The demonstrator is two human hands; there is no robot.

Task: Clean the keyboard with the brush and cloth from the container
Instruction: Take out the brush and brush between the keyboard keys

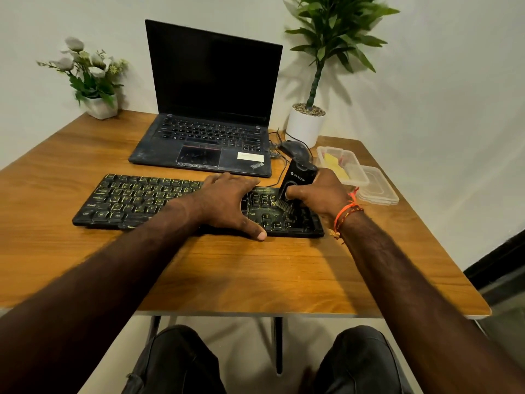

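A dusty black keyboard (133, 200) with yellow-lit keys lies across the wooden desk. My left hand (227, 203) rests flat on its middle, fingers spread, thumb at the front edge. My right hand (318, 194) grips a black brush (295, 183) upright, its bristles down on the keys at the keyboard's right end. A clear plastic container (350, 166) stands behind my right hand with a yellow cloth (335, 166) inside it.
A dusty black laptop (204, 137) stands open behind the keyboard. A black mouse (295, 149) with its cable lies to its right. The container's lid (377, 189) lies beside the container. A flower pot (99, 106) and a potted plant (305, 126) occupy the back corners.
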